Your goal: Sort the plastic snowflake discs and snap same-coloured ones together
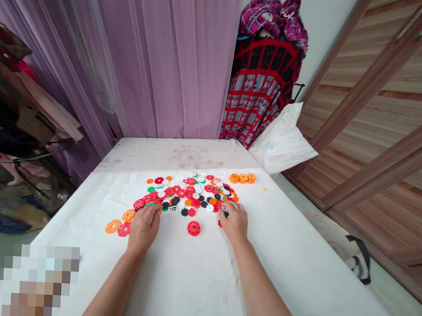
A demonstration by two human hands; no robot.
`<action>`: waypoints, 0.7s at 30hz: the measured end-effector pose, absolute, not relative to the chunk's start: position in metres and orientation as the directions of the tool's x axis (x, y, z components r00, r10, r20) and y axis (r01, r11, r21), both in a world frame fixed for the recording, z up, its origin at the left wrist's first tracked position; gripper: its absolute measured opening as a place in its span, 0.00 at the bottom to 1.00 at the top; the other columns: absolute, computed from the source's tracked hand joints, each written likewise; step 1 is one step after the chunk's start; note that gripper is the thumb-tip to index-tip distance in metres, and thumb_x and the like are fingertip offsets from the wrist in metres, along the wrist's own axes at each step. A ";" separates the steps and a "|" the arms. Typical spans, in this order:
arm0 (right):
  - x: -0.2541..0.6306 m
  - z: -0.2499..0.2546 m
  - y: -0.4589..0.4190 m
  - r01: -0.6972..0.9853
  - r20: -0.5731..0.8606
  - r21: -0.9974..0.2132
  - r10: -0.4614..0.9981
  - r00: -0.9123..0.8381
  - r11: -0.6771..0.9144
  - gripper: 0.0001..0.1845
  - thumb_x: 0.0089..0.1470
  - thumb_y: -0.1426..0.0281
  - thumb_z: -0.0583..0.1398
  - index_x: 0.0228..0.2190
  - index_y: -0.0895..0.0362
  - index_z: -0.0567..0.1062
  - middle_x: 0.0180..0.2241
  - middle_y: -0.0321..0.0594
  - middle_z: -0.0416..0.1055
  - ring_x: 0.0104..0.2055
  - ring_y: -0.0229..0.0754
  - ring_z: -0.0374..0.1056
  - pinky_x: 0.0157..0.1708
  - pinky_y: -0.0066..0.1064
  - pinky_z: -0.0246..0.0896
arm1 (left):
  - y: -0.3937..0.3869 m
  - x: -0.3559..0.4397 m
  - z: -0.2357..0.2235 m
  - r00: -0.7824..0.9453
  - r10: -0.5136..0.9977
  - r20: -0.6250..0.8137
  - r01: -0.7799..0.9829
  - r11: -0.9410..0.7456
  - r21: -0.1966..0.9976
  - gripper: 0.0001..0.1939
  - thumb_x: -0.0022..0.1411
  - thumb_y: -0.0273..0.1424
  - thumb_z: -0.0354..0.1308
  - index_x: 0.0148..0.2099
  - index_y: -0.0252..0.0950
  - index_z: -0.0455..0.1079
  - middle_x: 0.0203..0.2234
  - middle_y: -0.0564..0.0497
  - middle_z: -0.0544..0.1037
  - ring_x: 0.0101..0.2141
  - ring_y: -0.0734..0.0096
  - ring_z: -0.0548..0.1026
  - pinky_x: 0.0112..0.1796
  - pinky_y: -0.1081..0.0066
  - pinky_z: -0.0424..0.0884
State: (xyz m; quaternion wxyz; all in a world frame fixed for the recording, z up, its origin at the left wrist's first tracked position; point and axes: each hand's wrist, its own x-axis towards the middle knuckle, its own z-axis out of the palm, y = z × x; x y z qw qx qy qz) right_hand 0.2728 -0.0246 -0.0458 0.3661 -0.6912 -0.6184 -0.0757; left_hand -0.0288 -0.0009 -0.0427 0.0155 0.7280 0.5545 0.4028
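A spread pile of flat, notched plastic snowflake discs in red, white, black, green and orange lies across the table. My left hand is at the pile's near left edge, its fingers curled and thumb drawn in; what they hold, if anything, is hidden. Beside it are an orange disc and a red disc. At the pile's right edge, the fingers of my right hand bend in towards the thumb, with a bit of green showing by them. Between my hands, apart from the pile, lies a red disc.
Small groups of orange discs lie at the back right of the white-covered table. A white bag stands beyond its right corner, near wooden wardrobe doors. Purple curtains hang behind; clothes hang at left.
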 end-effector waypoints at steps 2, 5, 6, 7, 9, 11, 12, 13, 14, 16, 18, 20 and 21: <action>0.273 -0.046 -0.029 0.914 0.534 -0.406 0.808 0.247 -0.010 0.09 0.51 0.73 0.59 0.31 0.55 0.79 0.37 0.42 0.76 0.42 0.47 0.66 0.41 0.36 0.58 | 0.000 -0.029 -0.042 0.055 0.834 0.549 0.798 -0.367 0.477 0.13 0.63 0.34 0.48 0.40 0.41 0.75 0.36 0.47 0.82 0.39 0.61 0.78 0.42 0.63 0.74; 0.275 -0.045 -0.036 0.916 0.541 -0.397 0.793 0.280 -0.053 0.08 0.51 0.74 0.59 0.27 0.54 0.78 0.34 0.42 0.75 0.38 0.45 0.64 0.38 0.34 0.56 | 0.000 -0.029 -0.041 0.054 0.842 0.536 0.796 -0.360 0.486 0.13 0.62 0.35 0.49 0.40 0.42 0.75 0.36 0.48 0.82 0.39 0.61 0.78 0.42 0.63 0.74; 0.276 -0.044 -0.037 0.918 0.551 -0.394 0.784 0.285 -0.056 0.08 0.51 0.74 0.59 0.26 0.54 0.78 0.33 0.41 0.75 0.38 0.45 0.64 0.37 0.34 0.55 | 0.000 -0.028 -0.040 0.054 0.841 0.538 0.794 -0.363 0.488 0.13 0.62 0.35 0.49 0.40 0.42 0.75 0.36 0.48 0.82 0.39 0.61 0.79 0.42 0.64 0.74; 0.276 -0.043 -0.037 0.919 0.561 -0.391 0.777 0.285 -0.055 0.08 0.51 0.73 0.59 0.26 0.54 0.78 0.33 0.41 0.75 0.38 0.45 0.64 0.37 0.34 0.55 | 0.000 -0.028 -0.040 0.053 0.839 0.541 0.791 -0.366 0.490 0.12 0.62 0.34 0.49 0.39 0.42 0.75 0.36 0.48 0.82 0.38 0.61 0.79 0.42 0.64 0.74; 0.275 -0.041 -0.034 0.920 0.564 -0.390 0.777 0.281 -0.050 0.06 0.51 0.73 0.60 0.29 0.54 0.78 0.35 0.42 0.76 0.40 0.46 0.64 0.38 0.35 0.55 | 0.000 -0.028 -0.039 0.050 0.835 0.547 0.790 -0.369 0.491 0.12 0.62 0.34 0.49 0.39 0.42 0.74 0.35 0.48 0.82 0.38 0.61 0.79 0.42 0.64 0.74; 0.273 -0.040 -0.030 0.922 0.545 -0.384 0.795 0.265 -0.044 0.09 0.51 0.71 0.60 0.35 0.54 0.78 0.38 0.44 0.77 0.44 0.48 0.64 0.41 0.37 0.55 | 0.000 -0.029 -0.038 0.054 0.834 0.549 0.790 -0.372 0.488 0.12 0.62 0.34 0.50 0.39 0.42 0.74 0.35 0.48 0.82 0.38 0.61 0.79 0.42 0.64 0.74; 0.272 -0.040 -0.028 0.925 0.532 -0.377 0.808 0.252 -0.040 0.10 0.52 0.71 0.61 0.38 0.54 0.78 0.40 0.44 0.77 0.45 0.50 0.64 0.42 0.38 0.56 | 0.000 -0.029 -0.038 0.059 0.835 0.547 0.790 -0.374 0.485 0.12 0.62 0.34 0.50 0.39 0.42 0.74 0.35 0.48 0.82 0.38 0.61 0.79 0.42 0.64 0.74; 0.271 -0.040 -0.026 0.929 0.520 -0.367 0.821 0.238 -0.036 0.11 0.52 0.70 0.61 0.39 0.54 0.78 0.41 0.45 0.77 0.47 0.50 0.65 0.43 0.39 0.55 | 0.000 -0.029 -0.037 0.064 0.836 0.546 0.791 -0.376 0.483 0.12 0.62 0.34 0.50 0.40 0.42 0.74 0.35 0.48 0.82 0.38 0.62 0.79 0.42 0.64 0.74; 0.270 -0.040 -0.025 0.934 0.509 -0.355 0.831 0.225 -0.035 0.11 0.52 0.70 0.61 0.39 0.54 0.78 0.42 0.45 0.77 0.47 0.51 0.65 0.44 0.40 0.55 | 0.000 -0.029 -0.037 0.068 0.836 0.545 0.791 -0.377 0.481 0.12 0.62 0.34 0.50 0.40 0.42 0.74 0.35 0.48 0.82 0.38 0.62 0.79 0.42 0.64 0.74; 0.268 -0.040 -0.024 0.945 0.496 -0.326 0.844 0.202 -0.034 0.11 0.53 0.69 0.61 0.39 0.54 0.79 0.43 0.44 0.78 0.48 0.51 0.66 0.44 0.41 0.55 | 0.000 -0.029 -0.037 0.068 0.836 0.545 0.792 -0.377 0.480 0.12 0.62 0.35 0.50 0.40 0.42 0.75 0.34 0.48 0.82 0.37 0.62 0.79 0.41 0.64 0.74; 0.268 -0.041 -0.023 0.954 0.495 -0.300 0.850 0.180 -0.028 0.10 0.55 0.69 0.60 0.40 0.54 0.79 0.43 0.44 0.78 0.47 0.51 0.66 0.44 0.41 0.55 | 0.000 -0.029 -0.038 0.066 0.835 0.546 0.793 -0.376 0.480 0.12 0.63 0.35 0.50 0.39 0.41 0.75 0.34 0.48 0.82 0.37 0.61 0.79 0.41 0.64 0.74; 0.269 -0.041 -0.023 0.958 0.506 -0.285 0.847 0.164 -0.016 0.10 0.57 0.70 0.58 0.40 0.55 0.78 0.41 0.44 0.79 0.46 0.50 0.67 0.44 0.40 0.55 | 0.000 -0.029 -0.038 0.066 0.836 0.545 0.792 -0.376 0.481 0.13 0.63 0.36 0.49 0.39 0.41 0.75 0.34 0.47 0.82 0.37 0.61 0.79 0.42 0.64 0.74; 0.269 -0.041 -0.022 0.958 0.515 -0.287 0.841 0.167 -0.014 0.11 0.58 0.70 0.57 0.39 0.55 0.78 0.40 0.45 0.79 0.45 0.49 0.68 0.44 0.40 0.55 | 0.000 -0.029 -0.038 0.065 0.835 0.546 0.792 -0.376 0.481 0.13 0.63 0.36 0.49 0.39 0.41 0.75 0.34 0.47 0.82 0.37 0.61 0.79 0.42 0.64 0.74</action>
